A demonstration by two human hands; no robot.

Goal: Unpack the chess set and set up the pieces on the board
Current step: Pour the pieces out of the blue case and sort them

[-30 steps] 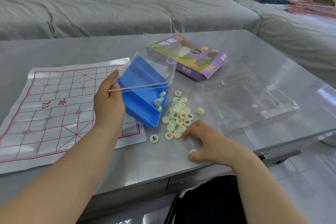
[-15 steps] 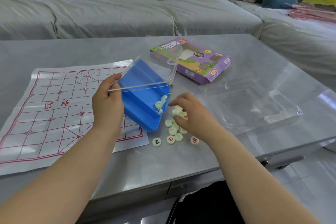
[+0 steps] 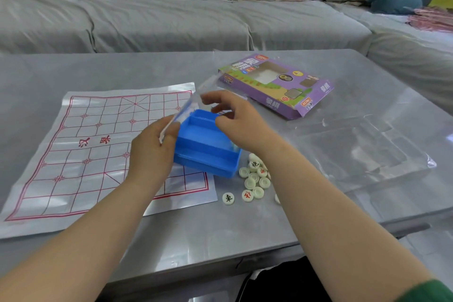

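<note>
Here the left hand (image 3: pixel 152 154) grips the tray (image 3: pixel 206 147) at 9 o'clock; the right hand (image 3: pixel 241 125) curls over it, grip unclear; pieces (image 3: pixel 255 179) lie at 4 o'clock.

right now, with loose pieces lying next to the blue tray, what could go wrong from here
The right forearm passes over the loose pieces; pulling it back could sweep some toward the table's near edge. The left hand holds the blue tray over a corner of the thin board sheet, so shifting the tray may drag or crease it.
</note>
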